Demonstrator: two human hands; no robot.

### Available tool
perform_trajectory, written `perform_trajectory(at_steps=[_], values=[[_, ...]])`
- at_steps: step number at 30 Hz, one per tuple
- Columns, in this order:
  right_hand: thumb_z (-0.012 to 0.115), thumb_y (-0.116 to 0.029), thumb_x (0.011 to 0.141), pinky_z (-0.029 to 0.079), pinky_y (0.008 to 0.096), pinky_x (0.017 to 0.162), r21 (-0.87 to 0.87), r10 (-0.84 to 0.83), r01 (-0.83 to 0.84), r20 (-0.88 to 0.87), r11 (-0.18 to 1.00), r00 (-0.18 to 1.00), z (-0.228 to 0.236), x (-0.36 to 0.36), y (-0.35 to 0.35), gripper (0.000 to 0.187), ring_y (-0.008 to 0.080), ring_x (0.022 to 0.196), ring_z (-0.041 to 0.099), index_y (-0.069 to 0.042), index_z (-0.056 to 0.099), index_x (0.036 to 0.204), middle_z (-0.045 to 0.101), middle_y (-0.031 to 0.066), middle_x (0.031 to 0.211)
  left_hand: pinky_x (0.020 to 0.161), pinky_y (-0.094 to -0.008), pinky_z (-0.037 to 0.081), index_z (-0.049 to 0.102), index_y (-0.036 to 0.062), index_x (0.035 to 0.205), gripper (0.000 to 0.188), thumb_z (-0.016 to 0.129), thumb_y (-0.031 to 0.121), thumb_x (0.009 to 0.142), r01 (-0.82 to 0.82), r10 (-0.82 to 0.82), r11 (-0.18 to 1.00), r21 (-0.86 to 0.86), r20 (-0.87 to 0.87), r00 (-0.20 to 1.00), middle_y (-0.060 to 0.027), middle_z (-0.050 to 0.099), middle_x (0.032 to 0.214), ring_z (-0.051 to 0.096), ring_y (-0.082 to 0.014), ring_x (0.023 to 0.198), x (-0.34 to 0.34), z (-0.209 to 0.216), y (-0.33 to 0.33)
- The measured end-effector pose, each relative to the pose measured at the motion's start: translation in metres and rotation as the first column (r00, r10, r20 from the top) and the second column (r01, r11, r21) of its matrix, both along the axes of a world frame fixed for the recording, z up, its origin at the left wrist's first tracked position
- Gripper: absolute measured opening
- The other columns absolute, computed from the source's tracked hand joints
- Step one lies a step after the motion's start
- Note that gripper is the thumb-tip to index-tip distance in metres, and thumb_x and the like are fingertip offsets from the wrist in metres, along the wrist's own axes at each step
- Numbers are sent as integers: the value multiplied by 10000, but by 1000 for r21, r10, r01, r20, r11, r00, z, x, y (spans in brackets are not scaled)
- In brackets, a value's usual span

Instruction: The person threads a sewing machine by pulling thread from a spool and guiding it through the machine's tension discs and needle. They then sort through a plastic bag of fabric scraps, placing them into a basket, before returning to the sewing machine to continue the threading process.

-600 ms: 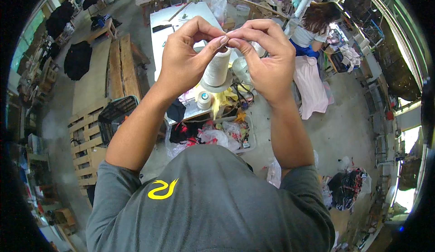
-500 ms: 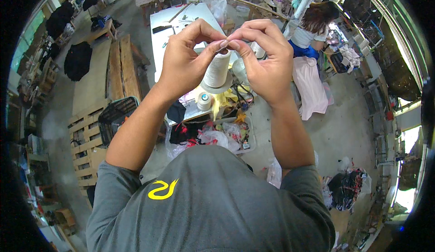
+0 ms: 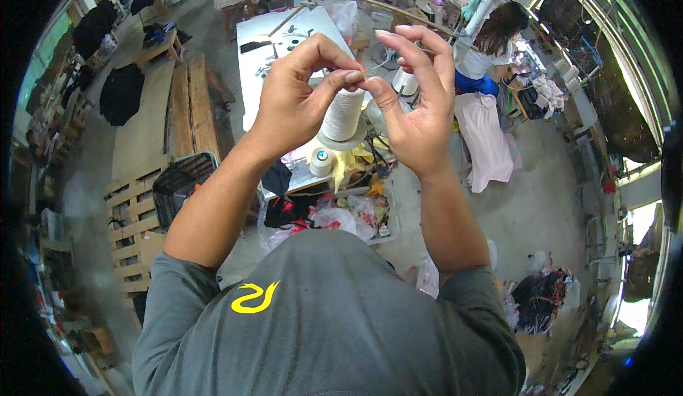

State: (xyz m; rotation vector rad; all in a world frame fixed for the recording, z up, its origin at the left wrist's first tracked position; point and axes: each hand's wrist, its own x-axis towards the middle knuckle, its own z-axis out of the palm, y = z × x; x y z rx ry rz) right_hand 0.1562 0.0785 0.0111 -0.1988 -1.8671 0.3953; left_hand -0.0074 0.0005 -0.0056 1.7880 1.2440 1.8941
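My left hand (image 3: 293, 91) is raised over the white table (image 3: 260, 108), thumb and index fingertip pinched together. Whatever sits in that pinch is too small to make out; a speck of red shows at the fingertip. Close beside it, my right hand (image 3: 420, 101) has its fingers apart and lifted, with the thumb tip near the left fingertips. Below and between both hands stands a large white thread cone (image 3: 343, 117), partly covered by the left hand. Another white thread cone (image 3: 405, 83) shows behind the right hand. A smaller white spool (image 3: 321, 161) stands nearer me.
Yellow cloth scraps (image 3: 347, 165) hang by the table's edge. Underneath is a clear plastic bin (image 3: 388, 229) holding bags and scraps. A black crate (image 3: 171, 182) and wooden pallet (image 3: 135, 232) lie left. At right, a person (image 3: 491, 47) sits near draped pale pink cloth (image 3: 484, 140).
My right index finger has come away from the pinch, and the right fingers have spread and lifted. The left hand keeps its pinch in nearly the same place.
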Motion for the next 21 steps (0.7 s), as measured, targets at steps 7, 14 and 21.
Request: perform_trajectory(at_steps=[7,14,21], values=[[738,-104,859,443,340,889,95,-58,50,83,994,995,-5,7,13,192,239,1013,559,-89,726,1051,610,104,1136,866,-301,511,605,3,954,54,624,-40,930,-40,37,999,-9,-219,975,-93,695,890,677,-161,873,-5,3,-1],[649,-109,938,448,370,939,-226,75,-130,-236,966,969,-7,12,15,129,257,1071,569,-35,695,1033,613,132,1140,1000,-387,465,584,16,956,68,586,-52,954,13,-22,995,-97,-97,995,-94,716,894,691,-153,884,-2,4,-2],[749,-60,793,458,399,905,106,-94,83,97,991,991,-2,11,5,158,279,1009,572,-94,738,947,622,90,1158,1017,-432,423,659,78,960,98,699,37,881,-134,150,989,69,-387,910,-48,728,828,720,-230,876,-5,8,-1]])
